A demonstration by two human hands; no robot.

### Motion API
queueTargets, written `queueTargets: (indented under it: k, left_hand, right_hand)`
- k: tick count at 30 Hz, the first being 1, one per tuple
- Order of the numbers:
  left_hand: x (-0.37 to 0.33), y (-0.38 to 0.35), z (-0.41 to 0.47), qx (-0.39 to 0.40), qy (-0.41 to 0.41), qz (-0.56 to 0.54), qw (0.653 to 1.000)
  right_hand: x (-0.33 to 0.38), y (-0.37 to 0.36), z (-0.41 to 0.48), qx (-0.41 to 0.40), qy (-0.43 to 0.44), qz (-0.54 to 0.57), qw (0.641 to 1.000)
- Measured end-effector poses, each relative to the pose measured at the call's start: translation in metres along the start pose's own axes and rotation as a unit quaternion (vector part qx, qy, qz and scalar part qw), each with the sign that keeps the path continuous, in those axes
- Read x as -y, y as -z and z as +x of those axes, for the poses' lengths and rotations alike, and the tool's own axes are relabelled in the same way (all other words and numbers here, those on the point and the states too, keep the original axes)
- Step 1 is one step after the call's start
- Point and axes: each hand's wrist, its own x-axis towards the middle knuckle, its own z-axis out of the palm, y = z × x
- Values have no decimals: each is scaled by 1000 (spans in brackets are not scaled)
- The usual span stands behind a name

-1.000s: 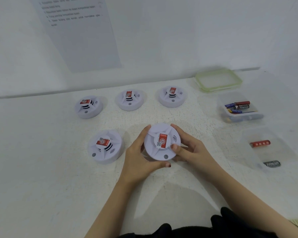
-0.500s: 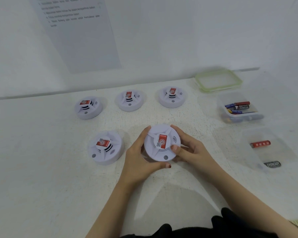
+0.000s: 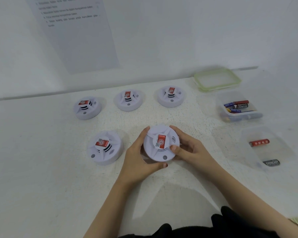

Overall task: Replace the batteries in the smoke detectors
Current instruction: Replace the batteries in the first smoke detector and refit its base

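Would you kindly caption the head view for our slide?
Left hand and right hand grip a smoke detector; four others and two battery tubs sit nearby.

Five smoke detectors on a table [image 3: 41, 169]. Front row: the held detector [image 3: 159, 146] at centre, gripped between the left hand [image 3: 138, 160] on its left side and the right hand [image 3: 187, 150] on its right side; the front-left detector [image 3: 105, 148] stands beside it. Rear row: the rear-left detector [image 3: 87, 108], rear-middle detector [image 3: 128, 100] and rear-right detector [image 3: 170, 97]. Right of that row, by the wall, lies a lid [image 3: 217, 79]. Before the lid is the far tub [image 3: 239, 115], holding several batteries [image 3: 237, 106]. Nearer still is the near tub [image 3: 282, 152], holding two batteries that lie apart: the farther battery [image 3: 259, 142] and the nearer battery [image 3: 271, 162]. A sheet [image 3: 79, 40] hangs on the wall behind, to the left.
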Motion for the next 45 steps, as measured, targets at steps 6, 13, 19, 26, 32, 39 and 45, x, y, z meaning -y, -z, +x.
queueTargets:
  k: [6,13,19,26,32,39,45]
  left_hand:
    - [-2,0,3,5,-2,8,1000]
    - [-8,-8,30,43,-33,60,997]
    - [0,-17,46,59,-37,108,992]
    - [2,-16,45,50,-28,189,980]
    - [1,-15,41,44,-40,196,979]
    - [-3,-16,39,26,-46,203,978]
    - [-3,-13,30,27,4,206,978]
  right_hand:
    - [-8,3,4,-33,21,-122,992]
    - [-12,28,17,-87,28,-368,925]
    - [-10,37,28,-70,-37,-430,900]
    - [-13,35,27,-65,-35,-442,894]
    - [-15,35,28,-73,-25,-445,892]
    - [-15,34,26,-76,-16,-449,890]
    - [-17,30,23,-126,28,-407,904]
